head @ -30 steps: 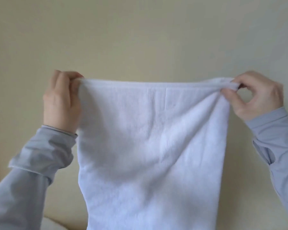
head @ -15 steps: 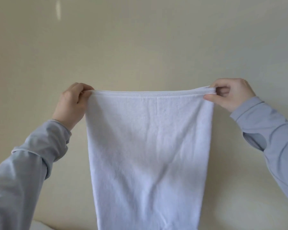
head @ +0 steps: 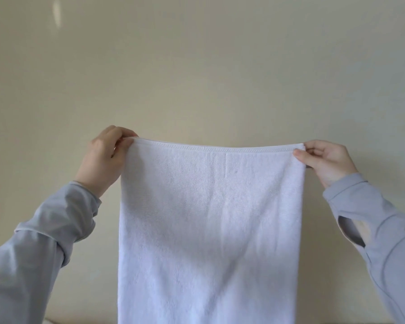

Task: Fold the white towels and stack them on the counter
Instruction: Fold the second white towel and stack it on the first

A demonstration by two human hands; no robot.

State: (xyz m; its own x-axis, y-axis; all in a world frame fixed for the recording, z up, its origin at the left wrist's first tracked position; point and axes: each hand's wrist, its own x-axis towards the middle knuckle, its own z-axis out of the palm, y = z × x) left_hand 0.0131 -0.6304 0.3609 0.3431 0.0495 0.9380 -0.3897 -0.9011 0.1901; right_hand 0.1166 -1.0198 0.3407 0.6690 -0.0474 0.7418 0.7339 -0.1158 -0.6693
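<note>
My left hand (head: 103,160) at nine o'clock and right hand (head: 325,160) at three each pinch a top corner of the white towel (head: 211,230), stretching it taut (so it hangs flat for folding, I judge) against the beige wall (head: 197,66).

One white towel (head: 211,218) hangs between two hands, the left hand (head: 103,162) pinching one top corner and the right hand (head: 325,160) the other, with two grey sleeves below.

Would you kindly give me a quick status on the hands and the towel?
Left hand pinches towel's top left corner; right hand pinches top right. White towel hangs flat, unfolded, top edge taut. Counter not in view. Nothing in the way.
</note>
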